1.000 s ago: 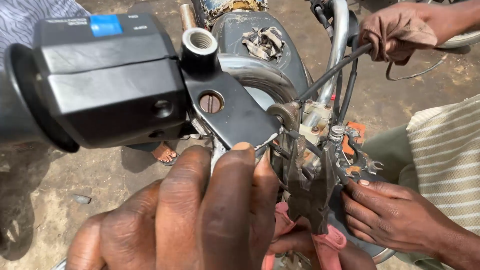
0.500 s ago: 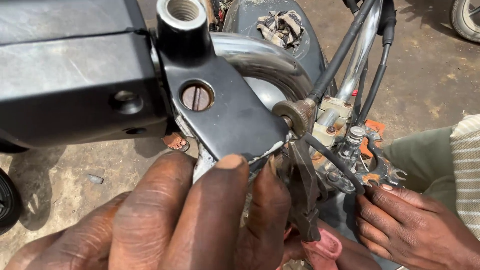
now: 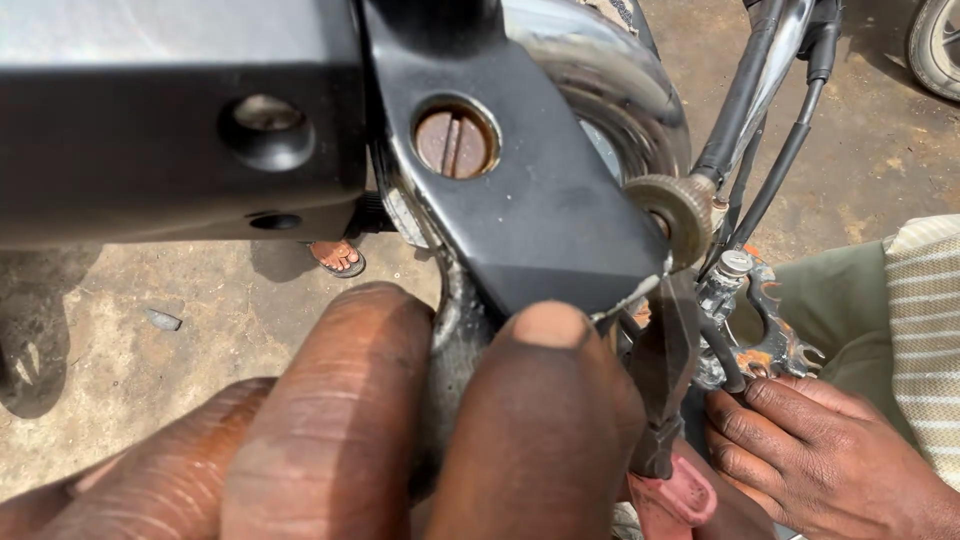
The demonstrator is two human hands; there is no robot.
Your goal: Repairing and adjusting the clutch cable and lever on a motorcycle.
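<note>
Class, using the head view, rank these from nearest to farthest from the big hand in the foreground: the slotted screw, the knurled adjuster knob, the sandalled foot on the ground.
From the left hand:
1. Slotted screw, directly above, in the black bracket.
2. Knurled adjuster knob, up and right, at the bracket's edge.
3. Sandalled foot, far below on the ground.

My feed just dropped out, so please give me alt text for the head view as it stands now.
A left hand presses its fingers against a black lever bracket on a motorcycle handlebar, while pliers with pink handles bite at the bracket's lower edge. Another person's hand rests by cables at lower right, above dirt ground.
</note>
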